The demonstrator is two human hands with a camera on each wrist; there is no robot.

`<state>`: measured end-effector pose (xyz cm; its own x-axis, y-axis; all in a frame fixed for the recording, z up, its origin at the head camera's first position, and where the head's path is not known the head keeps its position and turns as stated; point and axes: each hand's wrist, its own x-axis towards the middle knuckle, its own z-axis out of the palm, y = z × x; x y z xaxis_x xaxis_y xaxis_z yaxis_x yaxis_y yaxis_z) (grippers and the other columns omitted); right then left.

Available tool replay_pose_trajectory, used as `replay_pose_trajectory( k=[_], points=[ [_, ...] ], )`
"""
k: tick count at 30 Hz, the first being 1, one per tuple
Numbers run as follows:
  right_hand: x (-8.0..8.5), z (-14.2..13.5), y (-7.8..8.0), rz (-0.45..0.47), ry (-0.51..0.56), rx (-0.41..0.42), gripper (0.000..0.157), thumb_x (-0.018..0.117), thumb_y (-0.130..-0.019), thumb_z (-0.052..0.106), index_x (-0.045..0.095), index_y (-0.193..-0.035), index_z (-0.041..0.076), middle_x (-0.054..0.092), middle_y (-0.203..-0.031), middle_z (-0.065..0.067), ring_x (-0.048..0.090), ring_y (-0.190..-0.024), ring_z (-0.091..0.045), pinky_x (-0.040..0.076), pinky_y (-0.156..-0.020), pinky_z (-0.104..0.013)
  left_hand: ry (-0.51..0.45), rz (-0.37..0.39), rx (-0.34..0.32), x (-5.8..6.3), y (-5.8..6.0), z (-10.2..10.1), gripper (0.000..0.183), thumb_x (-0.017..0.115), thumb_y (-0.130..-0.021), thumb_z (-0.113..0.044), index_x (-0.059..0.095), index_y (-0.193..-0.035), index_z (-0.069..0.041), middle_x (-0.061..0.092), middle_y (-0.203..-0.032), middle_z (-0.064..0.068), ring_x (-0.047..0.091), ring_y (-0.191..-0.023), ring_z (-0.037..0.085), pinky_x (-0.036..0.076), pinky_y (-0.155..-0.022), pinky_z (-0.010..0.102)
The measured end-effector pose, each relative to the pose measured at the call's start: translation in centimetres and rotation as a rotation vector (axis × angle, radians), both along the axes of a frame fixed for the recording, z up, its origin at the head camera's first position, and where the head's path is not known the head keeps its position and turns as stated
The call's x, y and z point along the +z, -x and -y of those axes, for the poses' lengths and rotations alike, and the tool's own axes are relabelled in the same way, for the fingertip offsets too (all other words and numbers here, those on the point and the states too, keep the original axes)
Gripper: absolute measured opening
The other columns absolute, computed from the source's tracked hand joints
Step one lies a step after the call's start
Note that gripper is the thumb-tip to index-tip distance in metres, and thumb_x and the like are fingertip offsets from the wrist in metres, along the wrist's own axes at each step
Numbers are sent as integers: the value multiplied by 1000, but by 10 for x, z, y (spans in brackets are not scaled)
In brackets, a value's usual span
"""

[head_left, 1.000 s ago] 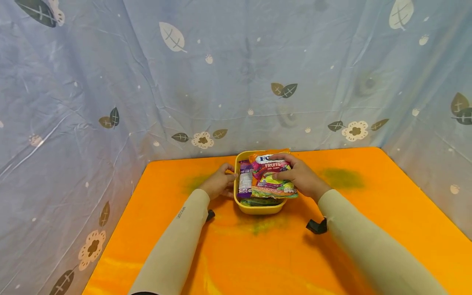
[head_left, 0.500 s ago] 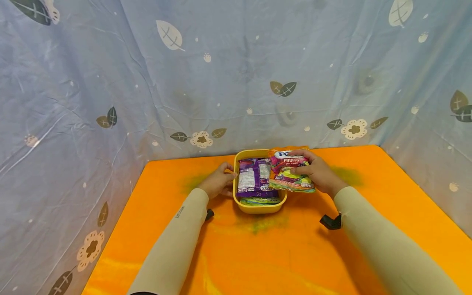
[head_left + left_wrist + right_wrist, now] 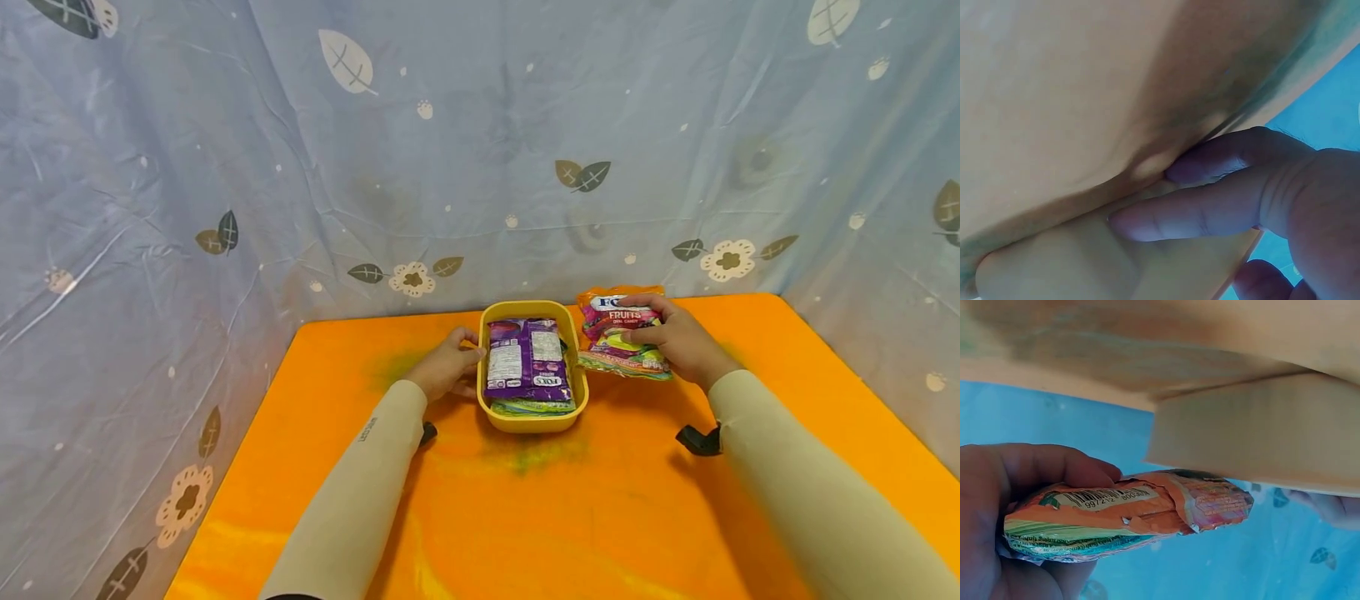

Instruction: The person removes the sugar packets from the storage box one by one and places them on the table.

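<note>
A yellow tray (image 3: 534,424) stands at the far middle of the orange table. Inside it a purple candy bag (image 3: 528,360) lies on top of a green candy bag (image 3: 532,407). My left hand (image 3: 447,367) rests against the tray's left side. In the left wrist view its straight fingers (image 3: 1191,219) touch the tray's outer wall. Just right of the tray, my right hand (image 3: 690,346) holds an orange and pink bag of fruit candy (image 3: 606,329) above the table. The right wrist view shows that bag's barcode side (image 3: 1116,515) between thumb and fingers.
The orange table (image 3: 510,517) has dark greenish stains. A blue leaf-print curtain (image 3: 480,125) hangs close behind its far edge and along both sides. Black straps (image 3: 701,440) hang at the wrists.
My right hand has carried the fruit candy bag rightward, from above the tray to beside it. The purple bag in the tray is now uncovered. My left hand stays at the tray's side.
</note>
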<state>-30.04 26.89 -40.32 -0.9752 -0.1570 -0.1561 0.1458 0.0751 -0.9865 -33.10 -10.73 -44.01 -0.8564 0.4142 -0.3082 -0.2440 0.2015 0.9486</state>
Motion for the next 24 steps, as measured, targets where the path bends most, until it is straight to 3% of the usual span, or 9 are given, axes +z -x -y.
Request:
replay_pose_trajectory(
  k=[6, 16, 24],
  points=[
    [13, -6, -5, -12, -98, 6, 58, 66, -90, 6, 40, -142, 16, 37, -131, -19, 61, -90, -30, 55, -75, -38, -1, 12, 5, -2, 3, 0, 35, 50, -101, -23, 33, -129, -12, 53, -116, 23, 63, -96, 35, 55, -69, 49],
    [-21, -24, 18, -25, -310, 55, 54, 68, -90, 14, 43, -138, 22, 41, -132, -19, 57, -97, -35, 54, -76, -39, -7, 16, 6, -6, 5, 1, 33, 50, -101, -24, 33, -127, -13, 54, -115, 23, 64, -94, 34, 55, -68, 50],
    [-30, -21, 25, -63, -375, 61, 50, 66, -91, 13, 45, -136, 22, 45, -129, -19, 56, -97, -36, 54, -74, -38, -17, 16, 18, -7, 7, -1, 30, 51, -101, -24, 35, -124, -14, 47, -122, 18, 63, -96, 33, 55, -68, 51]
  ],
)
